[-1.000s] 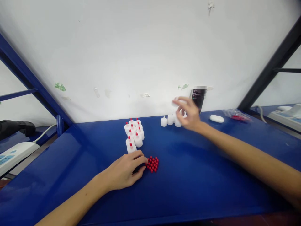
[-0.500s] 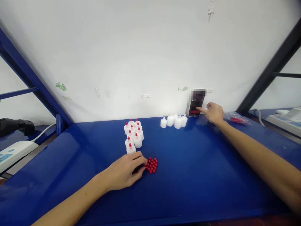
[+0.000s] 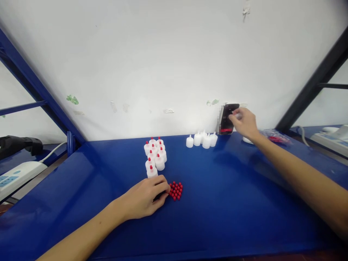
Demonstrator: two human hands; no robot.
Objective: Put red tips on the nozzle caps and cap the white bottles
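Observation:
My left hand rests on the blue table at the left edge of a cluster of small red caps; its thumb and fingertips come close together there, and whether a cap is between them is too small to tell. Behind that hand stand several white bottles with red caps. Farther right, near the wall, are several white bottles with bare nozzles. My right hand is raised in front of a phone leaning on the wall. Its fingers are bent and blurred, so what they hold, if anything, is unclear.
A plastic bag with red items lies at the back right, and a white round object is partly hidden behind my right wrist. Power strips and blue and dark metal posts stand at both sides.
My right hand has risen slightly, and its pointing finger has left the lower phone screen and bent inward. More of the phone screen shows. My left hand stays beside the caps.

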